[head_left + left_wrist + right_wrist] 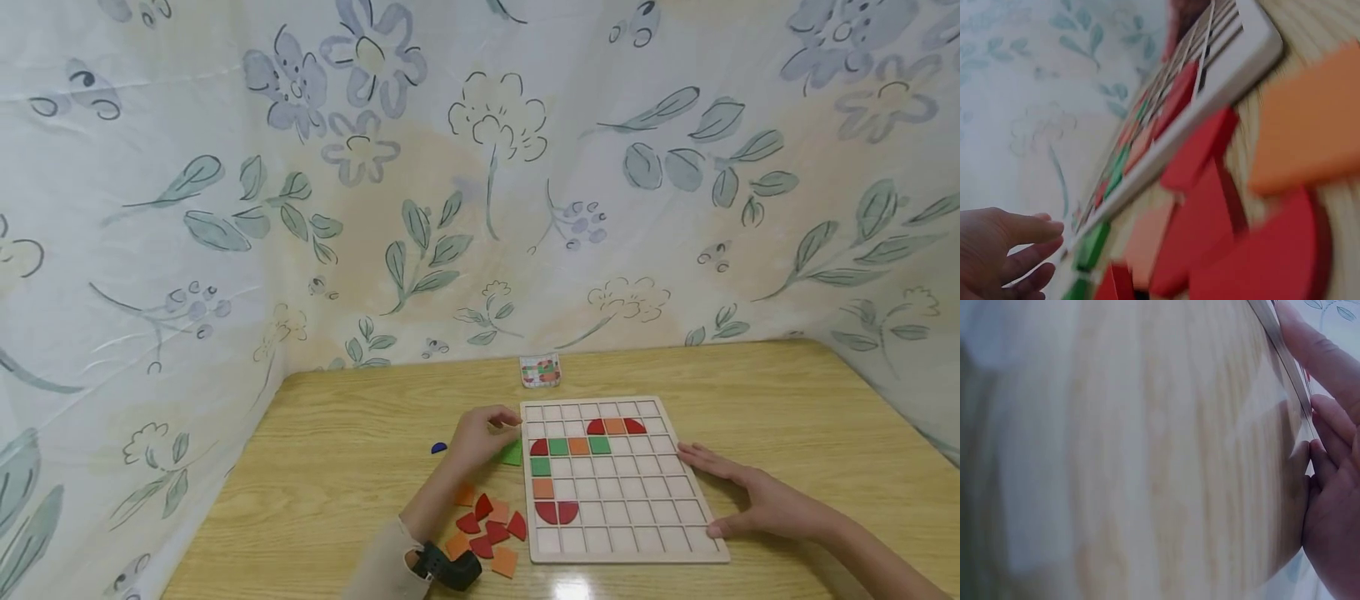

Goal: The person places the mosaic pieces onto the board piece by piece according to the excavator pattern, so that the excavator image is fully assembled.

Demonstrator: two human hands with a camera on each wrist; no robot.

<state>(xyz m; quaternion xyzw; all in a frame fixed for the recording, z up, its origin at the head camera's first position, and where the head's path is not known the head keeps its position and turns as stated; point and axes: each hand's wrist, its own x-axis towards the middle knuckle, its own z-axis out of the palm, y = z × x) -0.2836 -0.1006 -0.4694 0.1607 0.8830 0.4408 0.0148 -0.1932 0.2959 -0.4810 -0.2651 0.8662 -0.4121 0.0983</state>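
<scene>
A wooden grid board (pixel 637 533) lies on the table. Red quarter-round pieces (pixel 540 447) and orange and green square tiles (pixel 557 447) fill some of its squares. At the board's upper left edge hovers my left hand (pixel 480 433), fingers loosely bent, with nothing visible between them in the left wrist view. Just under it is a green tile (pixel 512 454), partly covered by the hand. My right hand (pixel 757 500) rests along the board's right side, its fingers extended and thumb near the lower right corner; the right wrist view shows its fingers (pixel 1316 350) at the board's edge.
Loose red pieces (pixel 482 547) and orange tiles (pixel 504 562) lie beside the board's lower left, near my left forearm. A blue piece (pixel 439 447) sits left of the hand. Behind the board is a small pattern card (pixel 540 371), before a floral cloth (pixel 480 183).
</scene>
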